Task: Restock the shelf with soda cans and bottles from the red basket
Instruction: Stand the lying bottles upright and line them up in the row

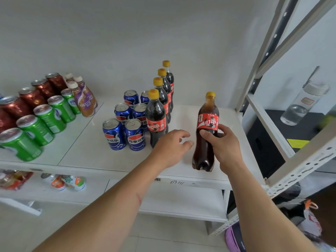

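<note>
My right hand [222,144] grips a cola bottle [206,135] with a yellow cap and red label, standing on the white shelf [181,113] near its front right. To its left a row of several cola bottles [160,106] runs toward the wall. My left hand [171,148] hovers between that row and the held bottle with loosely curled fingers, holding nothing. Blue Pepsi cans [125,124] stand left of the bottles. The red basket is out of view.
Green cans [43,122], red cans [31,97] and Nescafe bottles [83,95] fill the shelf's left part. A metal upright [261,57] frames the right side. A clear water bottle [301,106] stands on a black box beyond it. The lower shelf holds small cans [67,181].
</note>
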